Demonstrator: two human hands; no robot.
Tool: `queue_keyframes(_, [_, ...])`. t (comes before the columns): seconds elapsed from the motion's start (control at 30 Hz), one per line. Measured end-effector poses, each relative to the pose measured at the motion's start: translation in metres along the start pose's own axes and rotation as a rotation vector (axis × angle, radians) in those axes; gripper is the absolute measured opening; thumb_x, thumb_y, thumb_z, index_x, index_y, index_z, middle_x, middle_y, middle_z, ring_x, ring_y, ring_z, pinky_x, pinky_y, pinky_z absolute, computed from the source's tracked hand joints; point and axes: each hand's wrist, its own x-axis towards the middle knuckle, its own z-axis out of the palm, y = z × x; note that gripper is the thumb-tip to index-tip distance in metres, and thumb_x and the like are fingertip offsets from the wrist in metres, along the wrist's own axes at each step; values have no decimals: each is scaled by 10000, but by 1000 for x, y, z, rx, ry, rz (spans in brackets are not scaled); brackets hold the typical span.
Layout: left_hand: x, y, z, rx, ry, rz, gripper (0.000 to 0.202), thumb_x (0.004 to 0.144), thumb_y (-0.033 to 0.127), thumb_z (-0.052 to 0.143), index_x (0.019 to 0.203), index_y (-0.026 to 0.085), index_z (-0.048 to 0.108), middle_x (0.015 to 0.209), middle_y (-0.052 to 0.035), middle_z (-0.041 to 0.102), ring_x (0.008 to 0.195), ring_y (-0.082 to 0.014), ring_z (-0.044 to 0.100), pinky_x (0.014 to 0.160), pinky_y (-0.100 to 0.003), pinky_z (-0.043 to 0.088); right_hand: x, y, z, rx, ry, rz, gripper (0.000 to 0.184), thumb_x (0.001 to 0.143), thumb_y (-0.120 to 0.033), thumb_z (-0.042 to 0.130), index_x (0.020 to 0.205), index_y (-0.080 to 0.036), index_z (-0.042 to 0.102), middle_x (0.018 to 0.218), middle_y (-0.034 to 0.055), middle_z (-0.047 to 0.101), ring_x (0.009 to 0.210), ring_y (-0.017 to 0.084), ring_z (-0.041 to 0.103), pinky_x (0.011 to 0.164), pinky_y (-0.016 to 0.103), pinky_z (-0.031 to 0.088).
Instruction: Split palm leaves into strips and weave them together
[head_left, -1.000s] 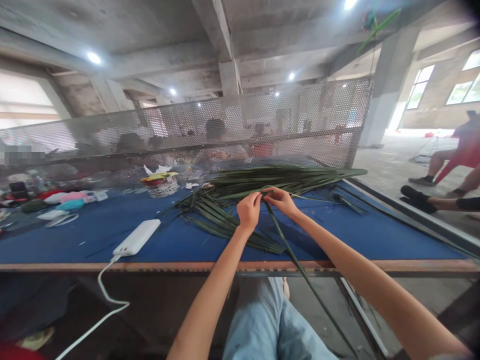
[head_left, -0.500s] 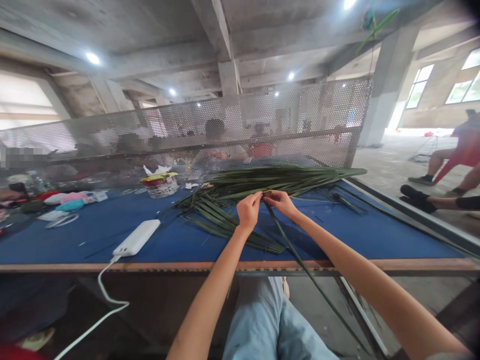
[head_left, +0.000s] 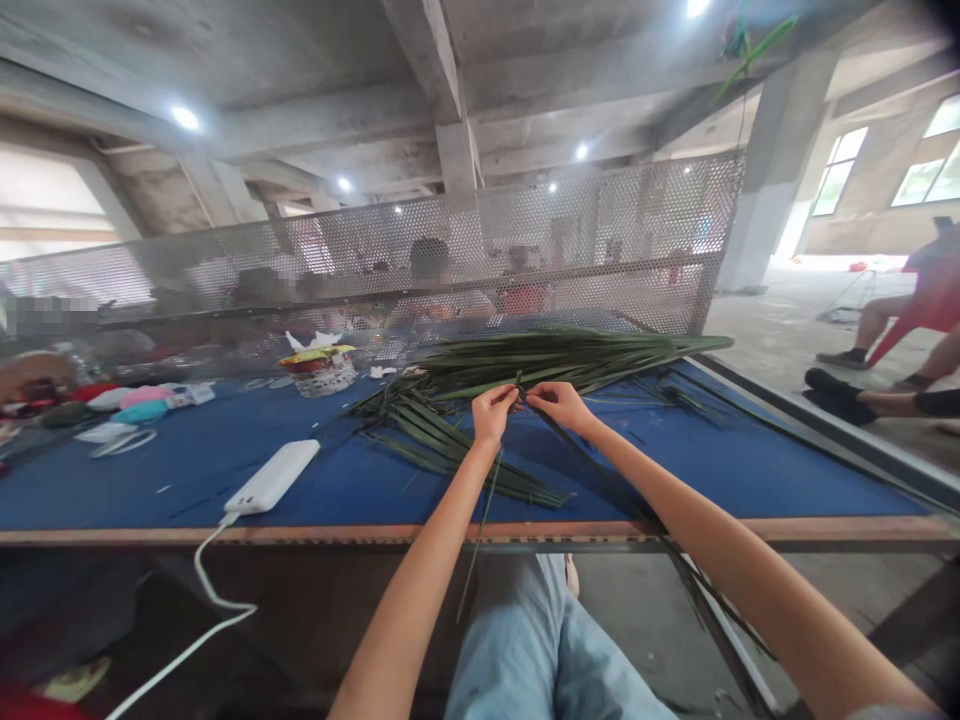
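Observation:
My left hand and my right hand are raised over a blue table, fingertips nearly touching. Both pinch the top end of a long green palm leaf. From my left hand a thin strip hangs straight down toward my lap. From my right hand the wider leaf blade trails down to the right under my forearm. Behind my hands lies a pile of long green palm leaves spread across the table.
A white power bank with a white cable lies at the left. A small woven basket, scissors and coloured items sit farther back. A perforated metal screen stands behind the table. People sit beyond it and at the right.
The single leaf hanging from my hands is now parted in two: a thin strip drops from my left hand, while the wider blade has swung right under my right arm.

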Motion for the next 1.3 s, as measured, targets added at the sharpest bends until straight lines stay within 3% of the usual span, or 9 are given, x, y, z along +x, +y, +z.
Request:
queue_keyframes(0.17, [1,2,-1,-10,-12,-42,146,649,238,765,745,139,716,609,-20,671,523,-148,601,595,-292,500,-1,0,2,95,-2,82,340,653,-493,681,706,-158,690,636,14,642,601,133,541,622,264,428])
queue_keyframes(0.3, [1,4,-2,-6,-48,-105,211,655,273,770,803,129,725,630,-28,681,537,-147,601,626,-302,501,-1,5,2,266,5,315,456,675,-597,652,706,-145,704,601,23,617,580,129,533,606,269,436])
queue_keyframes(0.4, [0,6,-1,-1,-84,-146,226,622,280,789,771,122,724,618,-28,678,528,-144,595,620,-299,497,-1,8,0,358,72,393,429,596,-550,737,756,-152,721,637,10,623,589,116,524,580,249,418])
queue_keyframes(0.57, [-3,7,1,-10,-153,-164,227,573,266,800,722,118,714,591,-33,675,527,-151,603,609,-296,499,-3,3,-5,344,156,393,355,568,-449,769,794,-177,738,696,-2,640,651,114,531,583,227,400])
queue_keyframes(0.7, [-3,7,0,0,-173,-151,234,558,267,808,713,121,711,607,-42,683,579,-173,633,620,-301,507,-4,-1,-5,325,164,370,307,569,-441,763,714,-171,730,668,6,634,670,126,547,635,241,427])
queue_keyframes(0.97, [-3,8,-3,72,-251,-184,250,552,274,827,694,115,696,591,-53,679,585,-193,644,622,-323,520,-6,0,-6,305,175,389,306,569,-422,757,743,-171,735,674,10,648,643,129,549,667,265,455])
queue_keyframes(1.07, [-2,6,-4,57,-272,-223,281,541,275,837,718,112,691,595,-54,684,551,-176,630,598,-307,510,-6,-1,-6,319,200,378,322,543,-442,776,700,-167,722,654,6,635,620,119,535,663,262,456])
queue_keyframes(1.3, [0,-2,-9,136,-440,-277,287,576,324,819,737,104,730,616,-64,691,556,-157,618,624,-281,487,-8,-7,-7,204,132,350,356,592,-508,732,705,-170,730,636,-1,614,650,120,533,628,244,413])
